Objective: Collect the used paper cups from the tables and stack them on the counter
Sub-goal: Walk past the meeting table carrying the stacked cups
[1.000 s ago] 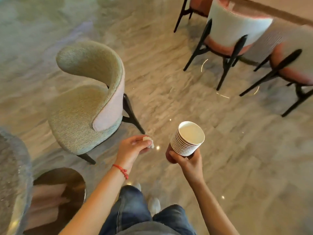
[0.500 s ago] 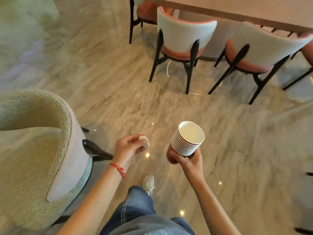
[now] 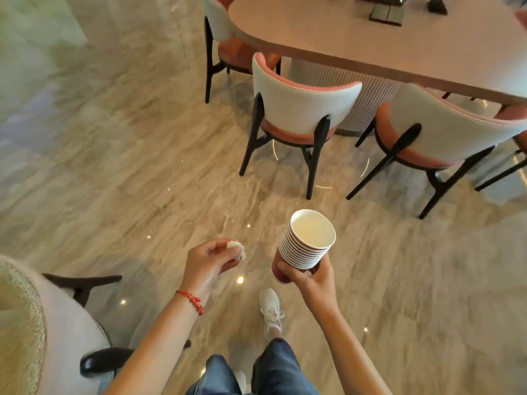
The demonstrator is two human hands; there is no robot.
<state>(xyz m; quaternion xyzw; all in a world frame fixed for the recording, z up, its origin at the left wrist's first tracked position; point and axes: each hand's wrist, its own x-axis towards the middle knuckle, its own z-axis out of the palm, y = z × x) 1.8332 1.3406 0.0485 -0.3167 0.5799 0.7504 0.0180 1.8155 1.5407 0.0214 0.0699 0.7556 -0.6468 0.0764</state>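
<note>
One stack of paper cups (image 3: 306, 246) is in view — about a dozen rims, nested tight. Three pink-and-white chairs (image 3: 302, 109) are pulled up to one long pink table (image 3: 399, 47), and a fourth, rounder chair (image 3: 37, 332) in pale woven fabric sits at the lower left.

The right hand (image 3: 310, 276) is held out in front at waist height, palm up, fingers and thumb wrapped round the bottom of the stack, which tilts slightly away from the body over the marble floor (image 3: 128, 166). The left hand (image 3: 209, 260) is raised beside it, apart from the cups, fingers curled in and pinching a small crumpled white wad (image 3: 236, 248); a red cord bracelet (image 3: 191, 300) circles that wrist.

The cups are white inside with thin white rolled rims — the outer walls red, showing as narrow bands between the rims and as the base of the bottom cup. The top cup looks empty.
</note>
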